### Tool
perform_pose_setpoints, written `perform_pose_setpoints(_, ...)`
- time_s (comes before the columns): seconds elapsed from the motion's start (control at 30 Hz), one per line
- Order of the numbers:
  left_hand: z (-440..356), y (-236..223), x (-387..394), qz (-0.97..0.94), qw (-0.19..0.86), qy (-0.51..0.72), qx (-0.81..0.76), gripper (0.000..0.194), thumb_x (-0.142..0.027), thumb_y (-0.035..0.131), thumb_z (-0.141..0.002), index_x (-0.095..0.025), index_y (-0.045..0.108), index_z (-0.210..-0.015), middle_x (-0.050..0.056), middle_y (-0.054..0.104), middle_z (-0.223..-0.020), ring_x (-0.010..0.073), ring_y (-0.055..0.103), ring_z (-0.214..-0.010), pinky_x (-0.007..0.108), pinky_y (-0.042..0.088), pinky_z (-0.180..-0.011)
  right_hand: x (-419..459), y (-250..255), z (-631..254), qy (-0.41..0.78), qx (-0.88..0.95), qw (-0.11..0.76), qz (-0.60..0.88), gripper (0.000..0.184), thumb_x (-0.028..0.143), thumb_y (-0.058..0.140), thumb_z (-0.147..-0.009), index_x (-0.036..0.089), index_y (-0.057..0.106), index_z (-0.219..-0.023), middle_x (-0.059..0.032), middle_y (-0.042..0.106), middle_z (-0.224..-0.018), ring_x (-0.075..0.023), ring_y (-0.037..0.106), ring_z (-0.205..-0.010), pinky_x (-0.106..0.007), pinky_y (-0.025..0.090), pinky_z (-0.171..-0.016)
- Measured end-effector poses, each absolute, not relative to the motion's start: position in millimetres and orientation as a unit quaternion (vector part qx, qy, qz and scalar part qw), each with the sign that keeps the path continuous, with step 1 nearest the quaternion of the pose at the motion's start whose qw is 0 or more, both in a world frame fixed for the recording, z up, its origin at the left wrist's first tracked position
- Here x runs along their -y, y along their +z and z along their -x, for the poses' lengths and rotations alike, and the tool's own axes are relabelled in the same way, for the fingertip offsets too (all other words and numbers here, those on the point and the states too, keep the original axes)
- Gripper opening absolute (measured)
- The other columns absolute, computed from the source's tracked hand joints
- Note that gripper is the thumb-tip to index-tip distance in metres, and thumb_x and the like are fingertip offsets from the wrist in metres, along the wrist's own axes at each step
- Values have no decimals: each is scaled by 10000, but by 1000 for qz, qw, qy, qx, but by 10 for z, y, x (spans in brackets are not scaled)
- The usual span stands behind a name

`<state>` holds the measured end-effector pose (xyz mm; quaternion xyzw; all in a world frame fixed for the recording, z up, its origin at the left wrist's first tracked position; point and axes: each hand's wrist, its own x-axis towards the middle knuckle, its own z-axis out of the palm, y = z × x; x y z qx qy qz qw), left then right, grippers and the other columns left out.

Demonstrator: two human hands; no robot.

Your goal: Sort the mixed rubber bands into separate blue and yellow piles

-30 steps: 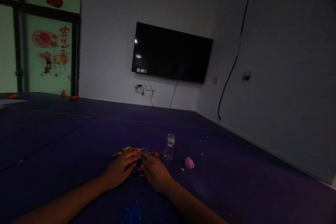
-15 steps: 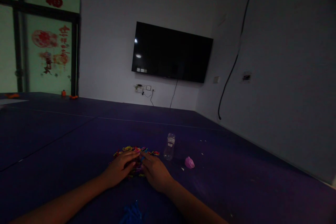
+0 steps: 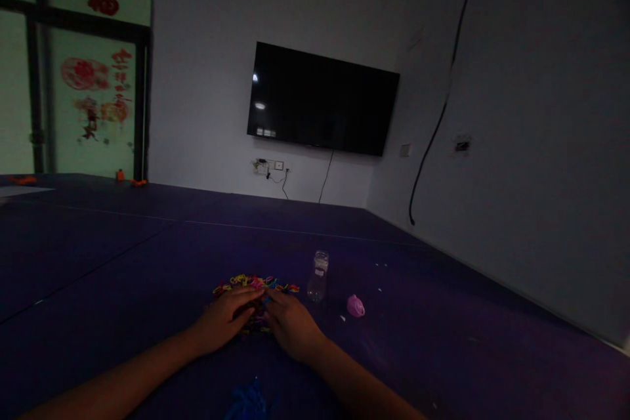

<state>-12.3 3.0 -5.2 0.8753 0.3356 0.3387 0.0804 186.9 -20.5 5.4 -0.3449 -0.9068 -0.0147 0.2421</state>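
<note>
I'm watching remotely: blue heap [image 3: 247, 401] nearest, this side of the multicoloured pile [image 3: 254, 282], which sits on the purple surface [image 3: 162, 262]. My 2 hands, left hand [image 3: 224, 320] and right hand [image 3: 294, 327], cover the pile's near part, fingers half curled, tips almost meeting; can't tell if either pinches anything. Pink object [image 3: 355, 306] right of pile, clear bottle [image 3: 317, 281] between them. TV [image 3: 322, 102] on wall far beyond pile.

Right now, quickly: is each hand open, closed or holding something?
Left hand: curved over the colourful pile; whether it grips anything cannot be told.
Right hand: bent over the same pile; grip likewise unclear.
</note>
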Motion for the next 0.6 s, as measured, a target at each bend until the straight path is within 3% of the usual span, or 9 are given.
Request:
perform_pose_setpoints(0.2, 124, -69, -21, -874, 57, 345, -337, 378, -215, 437, -846, -239, 542, -1208, 51, 593, -1203, 205, 524, -1113, 397, 416, -957, 233, 84, -1853, -31, 905, 231, 355, 238, 137, 395, -865, 136, 577, -1018, -113, 558, -1130, -203, 547, -1012, -323, 438, -881)
perform_pose_setpoints(0.6, 131, -57, 2, -884, 39, 337, -321, 353, -228, 420, -868, -243, 555, -1194, 53, 603, -1184, 209, 528, -1103, 399, 424, -946, 214, 52, -1864, -27, 899, 233, 370, 230, 163, 420, -865, 155, 560, -1047, -106, 497, -1244, -210, 498, -1104, -333, 414, -921)
